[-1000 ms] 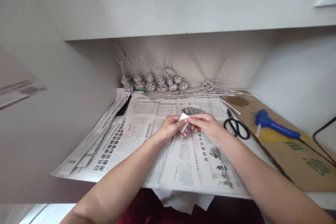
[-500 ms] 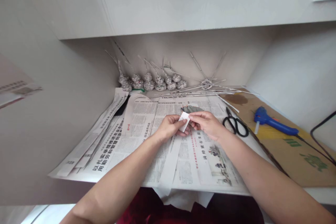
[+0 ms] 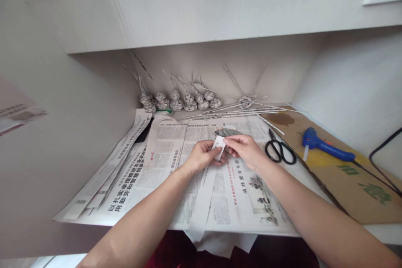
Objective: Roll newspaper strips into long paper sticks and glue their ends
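A small piece of white paper (image 3: 219, 145) is pinched between both hands over the middle of the newspaper sheets. My left hand (image 3: 205, 154) grips its lower left side, thumb on top. On its upper right edge, my right hand (image 3: 243, 147) has closed thumb and fingertips. Below my left hand a long pale paper strip (image 3: 202, 194) runs down past the table's front edge; whether it joins the small piece is hidden by the fingers. Just behind my right hand lies a grey object (image 3: 231, 132), partly covered. Black-handled scissors (image 3: 279, 150) rest to the right.
Several woven paper gourds (image 3: 176, 102) stand along the back wall, beside a star-shaped weaving (image 3: 245, 101) and thin paper rods (image 3: 220, 113). A blue glue gun (image 3: 329, 147) lies on cardboard (image 3: 354, 201) at right. Newspaper strips (image 3: 109, 169) are stacked at left. A white overhang (image 3: 220, 8) spans above.
The camera view has shifted slightly. Both hands keep hold of the small paper, which has turned a little so that a printed mark shows more clearly.
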### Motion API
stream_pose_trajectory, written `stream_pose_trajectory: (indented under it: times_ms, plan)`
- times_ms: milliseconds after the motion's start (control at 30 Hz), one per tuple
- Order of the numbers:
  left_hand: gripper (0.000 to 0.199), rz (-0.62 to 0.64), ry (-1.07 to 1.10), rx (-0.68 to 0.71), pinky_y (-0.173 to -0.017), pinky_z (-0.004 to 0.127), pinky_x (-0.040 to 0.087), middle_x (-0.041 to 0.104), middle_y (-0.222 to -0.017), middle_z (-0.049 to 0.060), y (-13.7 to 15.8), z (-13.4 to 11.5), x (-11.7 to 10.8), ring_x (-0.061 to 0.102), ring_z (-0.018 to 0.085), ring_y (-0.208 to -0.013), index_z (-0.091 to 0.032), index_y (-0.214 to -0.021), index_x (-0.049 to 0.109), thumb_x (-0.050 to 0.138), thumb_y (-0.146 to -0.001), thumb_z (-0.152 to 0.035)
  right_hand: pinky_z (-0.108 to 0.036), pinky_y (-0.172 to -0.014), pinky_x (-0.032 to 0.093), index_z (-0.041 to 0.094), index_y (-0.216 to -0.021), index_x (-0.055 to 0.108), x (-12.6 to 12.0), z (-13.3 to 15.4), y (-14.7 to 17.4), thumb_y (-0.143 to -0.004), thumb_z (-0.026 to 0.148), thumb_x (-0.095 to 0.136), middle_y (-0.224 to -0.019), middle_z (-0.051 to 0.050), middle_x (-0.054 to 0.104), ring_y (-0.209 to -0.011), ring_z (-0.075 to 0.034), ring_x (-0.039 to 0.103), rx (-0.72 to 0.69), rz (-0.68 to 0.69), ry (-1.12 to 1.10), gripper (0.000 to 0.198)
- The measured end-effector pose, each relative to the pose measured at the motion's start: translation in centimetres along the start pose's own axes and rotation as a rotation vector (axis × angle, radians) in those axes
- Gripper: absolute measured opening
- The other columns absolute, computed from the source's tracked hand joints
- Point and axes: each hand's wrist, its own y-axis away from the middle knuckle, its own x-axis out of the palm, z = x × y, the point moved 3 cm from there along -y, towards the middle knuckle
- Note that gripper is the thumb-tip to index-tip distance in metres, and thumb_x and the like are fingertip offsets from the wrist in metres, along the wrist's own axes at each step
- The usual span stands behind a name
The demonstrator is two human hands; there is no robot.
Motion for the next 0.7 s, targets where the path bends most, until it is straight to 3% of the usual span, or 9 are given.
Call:
stream_pose_trajectory:
  times_ms: [333,500,633,700]
  plan:
    - [0.038,0.028,-0.074,-0.008,-0.058,0.025,0.054,0.065,-0.074,0.007,0.0,0.0,0.3,0.063,0.014,-0.065,-0.01,-0.089,0.063,0.065,-0.075,-0.046,-0.021,-0.037,0.025,0.015,-0.074,0.068,0.2,-0.3,-0.1,-0.062,0.044,0.076,-0.048,0.003,0.05,-0.042,-0.007,0.039,-0.006,-0.04,0.006,0.033]
    - [0.04,0.014,-0.062,-0.037,-0.053,0.024,0.052,0.063,-0.07,0.006,-0.1,0.2,0.1,0.062,0.013,-0.058,-0.011,-0.087,0.063,0.068,-0.071,-0.047,-0.021,-0.039,0.03,0.016,-0.062,0.062,-0.1,-0.3,-0.2,-0.067,0.053,0.069,-0.051,0.002,0.051,-0.044,-0.007,0.043,0.002,0.026,0.012,0.039]
    - [0.039,-0.007,-0.043,-0.035,-0.052,0.023,0.052,0.064,-0.07,0.005,-0.1,0.1,-0.1,0.062,0.013,-0.058,-0.012,-0.09,0.063,0.068,-0.072,-0.046,-0.021,-0.045,0.035,0.016,-0.083,0.069,-0.7,0.2,-0.1,-0.07,0.05,0.069,-0.069,-0.002,0.061,-0.054,-0.009,0.051,-0.004,0.11,0.004,0.036]
    - [0.039,-0.016,-0.044,-0.026,-0.052,0.023,0.052,0.064,-0.07,0.005,0.0,-0.1,-0.1,0.062,0.013,-0.058,-0.011,-0.088,0.063,0.068,-0.072,-0.046,-0.021,-0.046,0.035,0.016,-0.092,0.07,-0.8,0.2,-0.1,-0.069,0.047,0.07,-0.066,-0.001,0.06,-0.055,-0.009,0.05,-0.013,0.146,0.048,0.038]
